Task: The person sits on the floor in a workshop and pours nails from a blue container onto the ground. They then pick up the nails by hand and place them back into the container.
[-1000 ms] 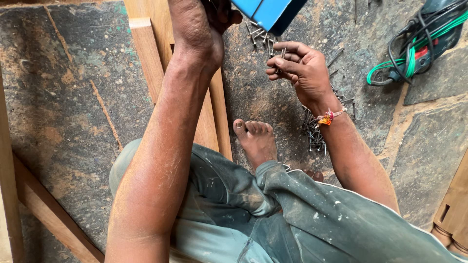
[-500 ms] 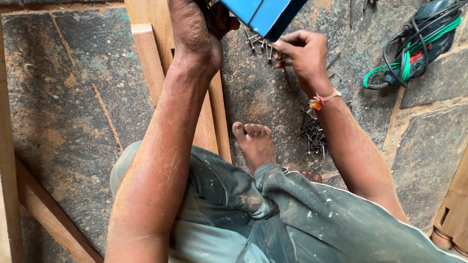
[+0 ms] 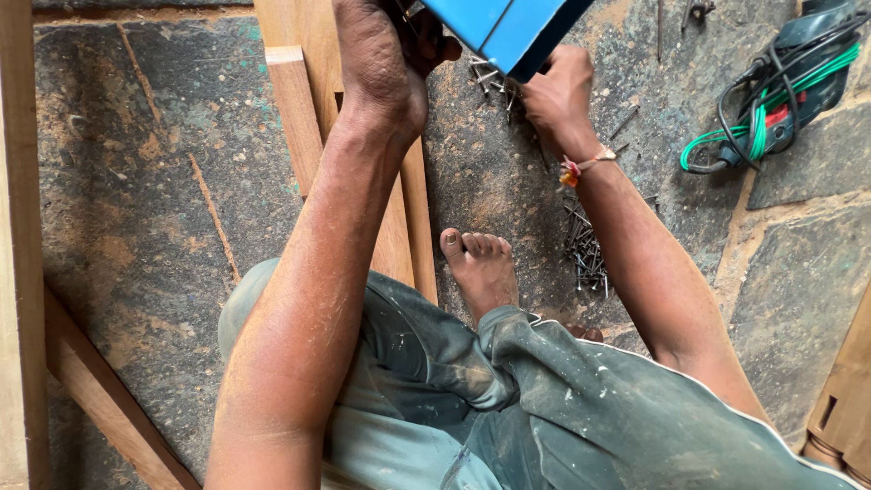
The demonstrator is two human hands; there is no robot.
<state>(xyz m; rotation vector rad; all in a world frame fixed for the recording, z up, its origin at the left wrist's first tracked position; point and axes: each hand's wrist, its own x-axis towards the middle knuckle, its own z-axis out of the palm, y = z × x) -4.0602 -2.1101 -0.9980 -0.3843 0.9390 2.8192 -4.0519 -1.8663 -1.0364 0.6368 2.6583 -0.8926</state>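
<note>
I see a stone floor (image 3: pixel 154 181) of dusty slabs filling the view, with the person seated on it, legs in paint-flecked grey trousers (image 3: pixel 544 399) at the bottom edge and one bare foot (image 3: pixel 481 272) planted near the middle. Long wooden battens (image 3: pixel 399 227) run from the top edge down under the left forearm; further timber pieces (image 3: pixel 18 272) border the left edge of the floor. A green power tool (image 3: pixel 798 63) with its coiled green and black cable lies in the top right corner, well apart from both hands. A blue box (image 3: pixel 508 27) sits at the top edge, between the hands and above them. My left hand (image 3: pixel 381 63) is at the top of the battens, fingers curled beside the box's left end; I cannot tell whether they actually grasp it. My right hand (image 3: pixel 558 95), with a thread bracelet (image 3: pixel 581 168) at the wrist, is directly under the box's right end, fingers bent inward and hidden, so the grip cannot be confirmed. A few loose nails (image 3: pixel 490 77) lie just below the box between the hands. A larger pile of nails (image 3: pixel 585 254) lies on the floor beside the right forearm, right of the foot.
</note>
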